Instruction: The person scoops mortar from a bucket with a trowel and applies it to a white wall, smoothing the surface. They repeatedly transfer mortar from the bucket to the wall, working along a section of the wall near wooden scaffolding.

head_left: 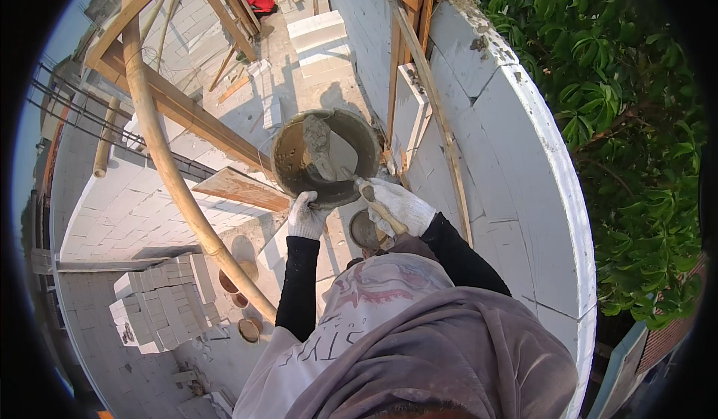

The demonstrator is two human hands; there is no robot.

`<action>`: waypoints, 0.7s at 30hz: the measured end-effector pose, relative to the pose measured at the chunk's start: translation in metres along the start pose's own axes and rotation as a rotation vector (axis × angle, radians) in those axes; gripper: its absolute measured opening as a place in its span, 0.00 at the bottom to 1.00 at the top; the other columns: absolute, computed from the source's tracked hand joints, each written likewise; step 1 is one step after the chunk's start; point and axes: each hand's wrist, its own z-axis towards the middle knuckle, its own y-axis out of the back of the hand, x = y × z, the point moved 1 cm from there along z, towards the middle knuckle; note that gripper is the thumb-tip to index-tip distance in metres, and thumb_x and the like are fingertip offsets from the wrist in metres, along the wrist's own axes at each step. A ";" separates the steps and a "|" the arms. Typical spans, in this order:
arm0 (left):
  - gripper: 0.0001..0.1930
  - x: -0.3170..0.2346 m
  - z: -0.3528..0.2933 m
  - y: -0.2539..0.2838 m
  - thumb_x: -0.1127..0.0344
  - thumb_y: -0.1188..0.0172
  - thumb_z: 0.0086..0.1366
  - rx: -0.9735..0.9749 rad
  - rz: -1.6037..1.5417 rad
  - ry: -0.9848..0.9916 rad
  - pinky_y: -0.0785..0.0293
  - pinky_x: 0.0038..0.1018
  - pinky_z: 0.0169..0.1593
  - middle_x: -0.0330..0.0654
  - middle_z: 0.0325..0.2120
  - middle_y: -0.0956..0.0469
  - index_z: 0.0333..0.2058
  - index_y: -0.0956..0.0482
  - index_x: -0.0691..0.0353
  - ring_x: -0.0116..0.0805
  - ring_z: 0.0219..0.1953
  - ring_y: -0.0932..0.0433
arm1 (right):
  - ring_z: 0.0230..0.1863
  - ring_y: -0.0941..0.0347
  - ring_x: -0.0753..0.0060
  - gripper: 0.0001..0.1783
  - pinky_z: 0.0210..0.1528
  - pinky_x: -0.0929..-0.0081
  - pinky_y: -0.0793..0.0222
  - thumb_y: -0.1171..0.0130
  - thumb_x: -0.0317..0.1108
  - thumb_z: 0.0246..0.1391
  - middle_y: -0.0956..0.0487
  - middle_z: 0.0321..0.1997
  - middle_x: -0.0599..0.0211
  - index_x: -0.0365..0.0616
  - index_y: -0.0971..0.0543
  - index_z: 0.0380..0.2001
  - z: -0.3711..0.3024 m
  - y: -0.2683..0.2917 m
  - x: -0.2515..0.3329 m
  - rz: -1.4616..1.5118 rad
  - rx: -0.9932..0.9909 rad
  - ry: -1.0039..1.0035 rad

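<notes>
A dark round bucket (365,141) tilts in front of me, with grey wet mortar smeared inside it. My left hand (305,217), in a white knitted glove, is closed on the bucket's near rim. My right hand (404,208), gloved the same way, grips a trowel (384,211) by its wooden handle, close to the rim's right side. The trowel's blade reaches into the bucket, and a lump of mortar (317,139) coats it. Whether the right fingers also touch the bucket is hidden.
A white block wall (516,195) curves along my right, leafy branches (598,97) beyond it. A bamboo pole (161,150) and wooden beams (187,116) cross at left. Far below stand stacked blocks (161,307), several small buckets (249,330) and another bucket (365,232).
</notes>
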 end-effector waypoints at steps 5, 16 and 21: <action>0.16 0.029 -0.001 0.088 0.73 0.42 0.60 -0.373 0.049 0.233 0.21 0.65 0.60 0.57 0.52 0.21 0.48 0.26 0.65 0.59 0.55 0.19 | 0.39 0.21 0.73 0.34 0.41 0.73 0.21 0.50 0.50 0.76 0.19 0.45 0.63 0.44 0.38 0.76 -0.062 0.026 0.030 -0.031 -0.266 0.368; 0.08 0.044 -0.075 0.219 0.75 0.43 0.54 -0.760 0.068 0.285 0.20 0.52 0.46 0.38 0.21 0.27 0.24 0.31 0.54 0.41 0.24 0.27 | 0.52 0.17 0.47 0.31 0.53 0.58 0.21 0.43 0.46 0.72 0.17 0.56 0.44 0.36 0.30 0.68 -0.001 0.079 0.289 -0.929 -1.392 1.313; 0.07 0.054 -0.065 0.198 0.75 0.44 0.54 -0.647 -0.139 0.201 0.19 0.50 0.54 0.47 0.39 0.15 0.34 0.23 0.61 0.49 0.42 0.18 | 0.46 0.18 0.30 0.28 0.47 0.45 0.22 0.40 0.47 0.65 0.17 0.45 0.33 0.39 0.28 0.58 0.080 0.157 0.381 -1.012 -1.624 1.207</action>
